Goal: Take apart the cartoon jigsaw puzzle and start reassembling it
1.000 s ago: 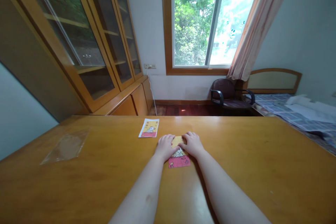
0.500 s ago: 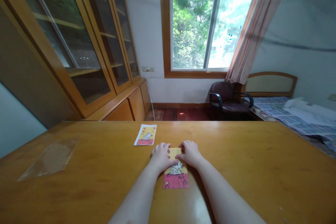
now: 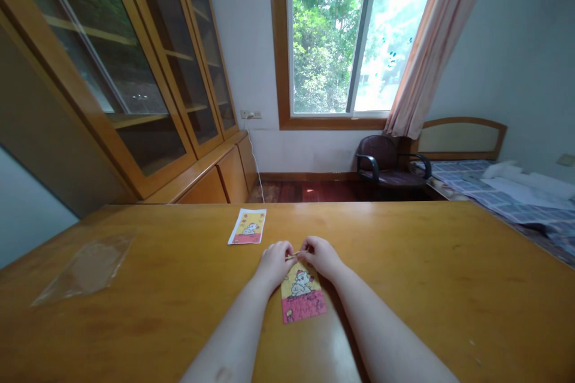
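A small yellow and pink jigsaw puzzle (image 3: 302,294) with a cartoon animal lies on the wooden table (image 3: 426,275) right in front of me. My left hand (image 3: 274,263) and my right hand (image 3: 318,254) both pinch its far edge, fingers closed on it, and that edge looks slightly lifted off the table. A printed card (image 3: 247,234) with the same picture lies flat a little beyond my left hand.
A clear plastic bag (image 3: 85,269) lies on the table at the left. Beyond the table stand a wooden glass-door cabinet (image 3: 148,84), a window, a dark armchair (image 3: 386,164) and a bed (image 3: 507,191) at the right.
Both hands went from lying on the puzzle's top part to pinching its far edge, which now lifts slightly. The view shifted a little.
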`<state>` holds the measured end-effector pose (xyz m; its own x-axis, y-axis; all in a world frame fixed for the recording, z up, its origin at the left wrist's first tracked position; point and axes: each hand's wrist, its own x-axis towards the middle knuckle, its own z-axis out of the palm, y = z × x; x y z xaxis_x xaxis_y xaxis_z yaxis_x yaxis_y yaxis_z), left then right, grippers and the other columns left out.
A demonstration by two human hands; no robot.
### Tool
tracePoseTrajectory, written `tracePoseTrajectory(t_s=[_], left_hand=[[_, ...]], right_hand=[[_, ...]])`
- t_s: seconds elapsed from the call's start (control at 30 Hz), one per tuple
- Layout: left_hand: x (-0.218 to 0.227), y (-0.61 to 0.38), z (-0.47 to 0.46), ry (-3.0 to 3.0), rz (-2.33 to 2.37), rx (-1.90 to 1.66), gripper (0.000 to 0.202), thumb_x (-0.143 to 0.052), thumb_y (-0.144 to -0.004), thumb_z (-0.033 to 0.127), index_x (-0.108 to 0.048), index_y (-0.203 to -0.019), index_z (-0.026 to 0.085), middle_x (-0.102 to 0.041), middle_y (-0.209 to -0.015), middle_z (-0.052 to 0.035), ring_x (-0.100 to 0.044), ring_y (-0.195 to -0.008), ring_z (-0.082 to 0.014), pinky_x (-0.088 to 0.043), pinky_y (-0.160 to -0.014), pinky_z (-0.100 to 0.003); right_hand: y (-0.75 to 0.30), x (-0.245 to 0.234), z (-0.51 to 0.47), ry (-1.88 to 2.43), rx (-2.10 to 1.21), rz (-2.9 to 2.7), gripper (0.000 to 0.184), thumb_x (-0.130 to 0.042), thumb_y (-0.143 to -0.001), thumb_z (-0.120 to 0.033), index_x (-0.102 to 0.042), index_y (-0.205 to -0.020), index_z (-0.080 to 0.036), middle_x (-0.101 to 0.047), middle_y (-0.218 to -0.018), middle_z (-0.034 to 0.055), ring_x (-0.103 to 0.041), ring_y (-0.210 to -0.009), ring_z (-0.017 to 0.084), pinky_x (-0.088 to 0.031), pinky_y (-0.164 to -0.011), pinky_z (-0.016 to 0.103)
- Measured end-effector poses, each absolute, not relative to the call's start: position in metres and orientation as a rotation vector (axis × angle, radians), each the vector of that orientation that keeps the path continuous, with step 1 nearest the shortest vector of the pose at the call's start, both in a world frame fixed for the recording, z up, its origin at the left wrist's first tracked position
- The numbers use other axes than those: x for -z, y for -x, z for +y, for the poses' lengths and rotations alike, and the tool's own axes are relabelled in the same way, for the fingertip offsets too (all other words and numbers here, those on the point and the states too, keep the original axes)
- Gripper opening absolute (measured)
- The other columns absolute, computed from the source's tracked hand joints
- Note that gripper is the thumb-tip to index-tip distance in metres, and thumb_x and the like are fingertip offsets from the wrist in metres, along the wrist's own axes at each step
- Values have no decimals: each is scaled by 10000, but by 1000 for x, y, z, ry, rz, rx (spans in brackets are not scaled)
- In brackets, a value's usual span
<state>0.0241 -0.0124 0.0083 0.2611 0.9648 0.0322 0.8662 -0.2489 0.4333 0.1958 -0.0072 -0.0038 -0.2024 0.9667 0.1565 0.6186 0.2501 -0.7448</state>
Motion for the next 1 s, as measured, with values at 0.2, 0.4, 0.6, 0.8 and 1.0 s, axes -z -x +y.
tracePoseTrajectory(t_s=[0.2,0.4,0.6,0.8,1.0], left_hand=[[-16,-26,-20,-2269,1547,-383,413,-560,-805,382,-572,-1196,251,-621,-1161,-58,-549,-1087,-227,-406,-932,-331],[-25,-29,-34,-2348,1466,-203,876,-749,-511,577,-501,-1297,283,-501,-1342,-82,-439,-1228,-333,-350,-1026,-431],[-24,-26,-29,-2218,1533,-179,602,-765,-541,457,-611,-1088,258,-625,-1063,-55,-595,-999,-267,-464,-843,-332],[-23,-26,-29,-2190,1592,-180,352,-713,-637,382,-627,-949,242,-645,-997,-41,-595,-974,-245,-458,-795,-311],[-24,-28,-32,-2346,1641,-232,312,-529,-813,350,-604,-1094,236,-607,-1161,-82,-532,-1111,-252,-412,-935,-374]], right_hand=[[-197,5,-4,1360,-771,-1713,79,-613,-766,-267,-586,-751,-194,-556,-655,-33,-501,-618,118,-411,-600,227],[-198,4,-2,1451,-699,-1755,96,-588,-788,-263,-633,-837,-194,-637,-775,5,-547,-683,137,-441,-662,251],[-196,1,-8,1477,-637,-1934,158,-566,-828,-286,-644,-728,-190,-618,-715,5,-537,-686,137,-397,-643,242],[-195,0,-11,1415,-600,-2107,138,-585,-826,-279,-682,-769,-198,-619,-787,15,-552,-757,137,-408,-707,242],[-202,-14,-18,1359,-634,-2294,517,-762,-631,-463,-664,-1075,-217,-629,-979,55,-558,-912,206,-422,-826,305]])
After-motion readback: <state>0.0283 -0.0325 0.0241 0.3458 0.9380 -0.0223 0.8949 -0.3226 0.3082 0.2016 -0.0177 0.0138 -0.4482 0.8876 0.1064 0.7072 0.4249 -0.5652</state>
